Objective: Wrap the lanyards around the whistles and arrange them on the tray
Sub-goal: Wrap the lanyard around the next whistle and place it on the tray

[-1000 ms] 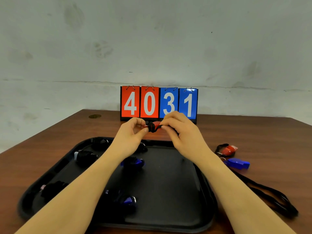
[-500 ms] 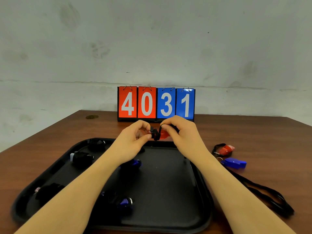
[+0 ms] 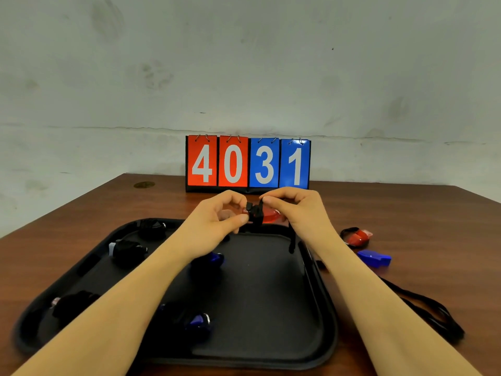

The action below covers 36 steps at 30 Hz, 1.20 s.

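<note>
Above the far edge of the black tray (image 3: 320, 308) I hold a red whistle (image 3: 268, 215) with black lanyard (image 3: 254, 211) wound round its middle. My left hand (image 3: 217, 221) pinches the whistle's left end. My right hand (image 3: 295, 210) pinches the lanyard just above the whistle; a loose strand hangs down to the tray under that hand. Several wrapped whistles lie on the tray, among them a blue one (image 3: 199, 321) near the front and a black bundle (image 3: 127, 249) at the left.
On the wooden table (image 3: 420, 213) right of the tray lie a red whistle (image 3: 359, 236) and a blue whistle (image 3: 375, 258), with a long black lanyard (image 3: 431, 313) trailing toward the front right. A flip scoreboard (image 3: 248, 164) reading 4031 stands behind my hands.
Both hands have dropped a little toward the tray. My right hand has carried the lanyard over the whistle, and more red body shows to the right of the windings.
</note>
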Each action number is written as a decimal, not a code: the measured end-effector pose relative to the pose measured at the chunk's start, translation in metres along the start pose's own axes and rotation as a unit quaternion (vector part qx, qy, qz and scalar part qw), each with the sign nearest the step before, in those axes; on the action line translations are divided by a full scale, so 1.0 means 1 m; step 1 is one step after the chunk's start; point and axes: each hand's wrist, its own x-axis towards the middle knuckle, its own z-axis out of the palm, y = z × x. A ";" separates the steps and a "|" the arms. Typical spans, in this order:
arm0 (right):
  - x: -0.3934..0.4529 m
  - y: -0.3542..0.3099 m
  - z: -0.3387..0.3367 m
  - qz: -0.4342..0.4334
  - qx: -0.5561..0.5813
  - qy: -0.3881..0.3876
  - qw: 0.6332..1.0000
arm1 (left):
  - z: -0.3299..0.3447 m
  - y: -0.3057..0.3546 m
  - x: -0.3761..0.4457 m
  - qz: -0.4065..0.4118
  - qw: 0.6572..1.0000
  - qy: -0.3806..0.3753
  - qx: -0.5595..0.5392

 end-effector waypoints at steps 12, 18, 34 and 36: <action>-0.001 0.002 0.009 -0.006 -0.074 -0.062 0.995 | -0.001 -0.003 0.005 -0.035 0.976 0.119 -0.176; -0.004 -0.004 0.012 -0.016 -0.119 -0.134 0.984 | -0.001 -0.008 0.009 -0.069 0.976 0.153 -0.137; -0.007 -0.014 0.008 -0.015 -0.138 -0.156 0.978 | 0.000 -0.023 0.013 -0.076 0.980 0.163 0.082; -0.006 -0.014 0.010 -0.050 -0.217 -0.135 0.965 | 0.000 -0.023 0.012 -0.078 0.980 0.153 0.102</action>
